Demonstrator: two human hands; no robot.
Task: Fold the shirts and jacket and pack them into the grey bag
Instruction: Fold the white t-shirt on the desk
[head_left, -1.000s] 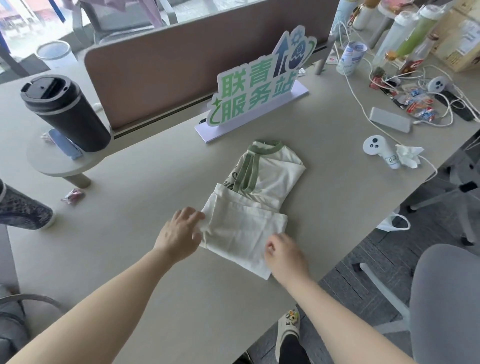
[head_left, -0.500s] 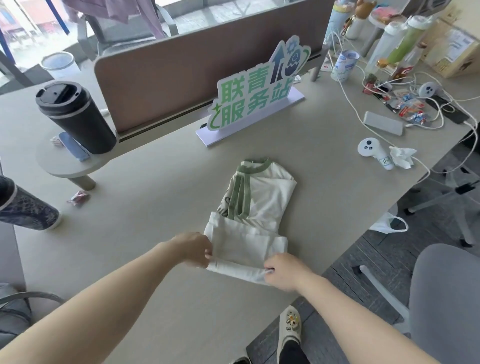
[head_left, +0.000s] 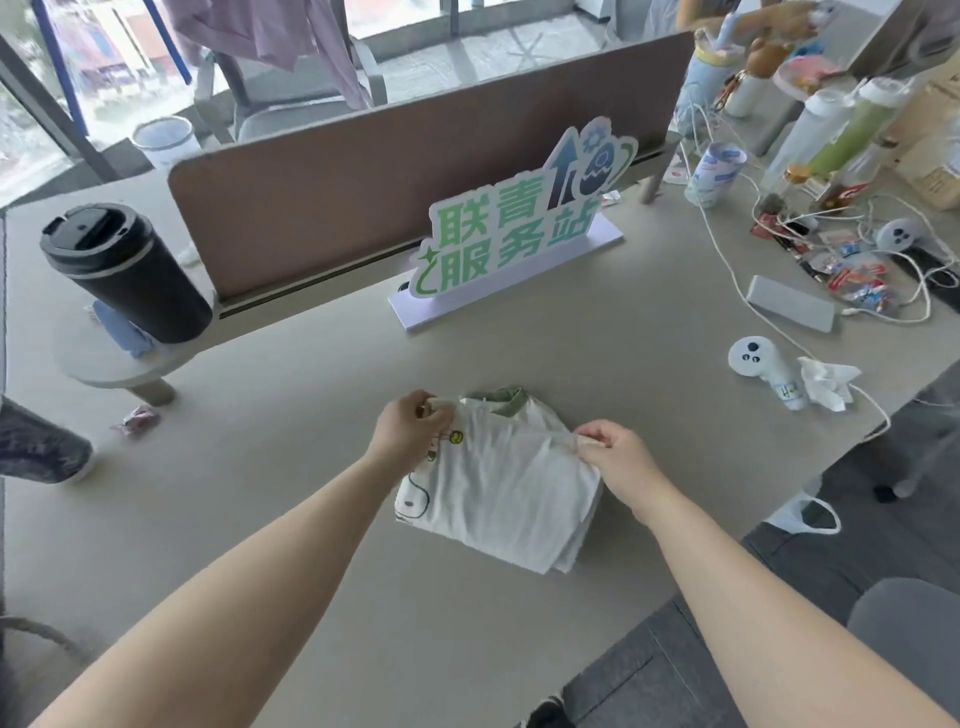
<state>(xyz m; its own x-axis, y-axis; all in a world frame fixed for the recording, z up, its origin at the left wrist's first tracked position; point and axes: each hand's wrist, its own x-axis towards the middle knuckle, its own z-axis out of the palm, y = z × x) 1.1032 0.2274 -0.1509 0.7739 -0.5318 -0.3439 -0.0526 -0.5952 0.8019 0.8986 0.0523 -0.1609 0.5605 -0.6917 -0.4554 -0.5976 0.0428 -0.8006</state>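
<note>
Shirt (head_left: 511, 488) folded up since – left grip (head_left: 410, 435), right grip (head_left: 615, 453) pinch its corners.

A black cup (head_left: 127, 270) stands at ten o'clock. A green sign (head_left: 511, 244) stands at twelve. A white controller (head_left: 763, 371) lies at two o'clock.

Shirt mid-worktop, sign behind it

The shirt (head_left: 498, 493) lies on the worktop (head_left: 311, 415); the sign (head_left: 519, 234) stands behind it, the cup (head_left: 124, 275) far left, the controller (head_left: 763, 369) and cables (head_left: 727, 270) to the right.
</note>
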